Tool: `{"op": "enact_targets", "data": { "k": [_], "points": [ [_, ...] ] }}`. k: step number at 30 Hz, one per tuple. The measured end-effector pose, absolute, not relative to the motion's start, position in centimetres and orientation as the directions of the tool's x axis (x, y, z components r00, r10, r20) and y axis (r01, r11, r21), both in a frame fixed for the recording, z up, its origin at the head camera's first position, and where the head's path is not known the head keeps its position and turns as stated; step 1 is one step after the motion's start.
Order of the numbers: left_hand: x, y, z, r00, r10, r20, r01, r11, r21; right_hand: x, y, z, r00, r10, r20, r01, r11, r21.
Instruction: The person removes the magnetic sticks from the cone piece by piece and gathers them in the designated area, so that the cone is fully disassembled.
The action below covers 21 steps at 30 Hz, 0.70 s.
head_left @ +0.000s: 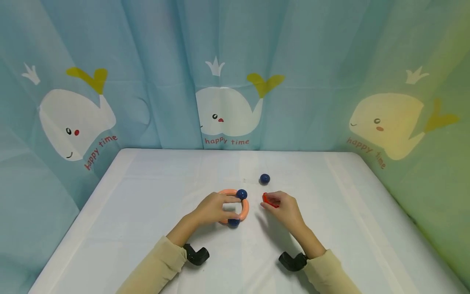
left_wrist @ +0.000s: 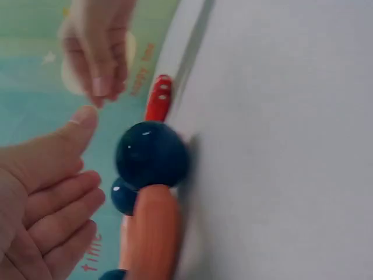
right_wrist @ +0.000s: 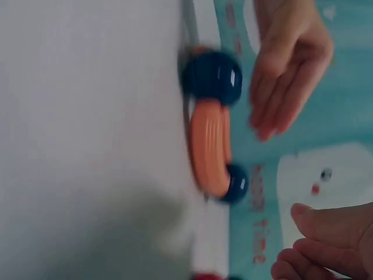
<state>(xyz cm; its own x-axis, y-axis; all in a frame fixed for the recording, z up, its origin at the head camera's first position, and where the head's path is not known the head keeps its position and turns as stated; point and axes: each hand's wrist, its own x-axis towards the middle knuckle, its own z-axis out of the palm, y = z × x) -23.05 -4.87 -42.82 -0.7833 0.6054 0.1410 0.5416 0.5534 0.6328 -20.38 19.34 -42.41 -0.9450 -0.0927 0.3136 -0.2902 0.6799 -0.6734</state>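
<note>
Left hand (head_left: 216,209) hovering, spread, over orange ring (head_left: 245,209) | right hand (head_left: 287,207) hovering, loose, right of ring | risk — bumping, breaking ring

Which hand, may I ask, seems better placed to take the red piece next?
Likely the right hand: it is close to the red piece, while the left hand is by the orange pieces.

Soft light, faint shadows (head_left: 274,232) — wrist views dimmer, blurry, perhaps misfocused.
</note>
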Motion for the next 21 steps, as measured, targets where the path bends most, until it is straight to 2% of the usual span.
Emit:
{"op": "enact_targets", "data": {
  "k": [6, 10, 16, 21],
  "points": [
    [-21.7, -5.1, -44.0, -0.729, 0.661, 0.177, 0.629, 0.545, 0.555, -19.3, 17.5, -42.5, -0.895, -0.258, 0.365, -0.439, 0.657, -0.612],
    [-21.3, -5.0, -44.6, -0.706, 0.674, 0.218, 0.674, 0.543, 0.502, -19.4, 16.7, -43.4, -0.814, -0.434, 0.386, -0.581, 0.617, -0.531],
    [-21.2, -4.8, -45.1, -0.718, 0.657, 0.229, 0.673, 0.573, 0.468, -20.1, 15.6, -44.5, -0.646, -0.628, 0.434, -0.762, 0.566, -0.316],
    [-21.3, -4.8, -45.0, -0.722, 0.657, 0.216, 0.666, 0.576, 0.475, -20.5, 15.2, -44.5, -0.6, -0.687, 0.409, -0.796, 0.565, -0.218]
  ]
}}
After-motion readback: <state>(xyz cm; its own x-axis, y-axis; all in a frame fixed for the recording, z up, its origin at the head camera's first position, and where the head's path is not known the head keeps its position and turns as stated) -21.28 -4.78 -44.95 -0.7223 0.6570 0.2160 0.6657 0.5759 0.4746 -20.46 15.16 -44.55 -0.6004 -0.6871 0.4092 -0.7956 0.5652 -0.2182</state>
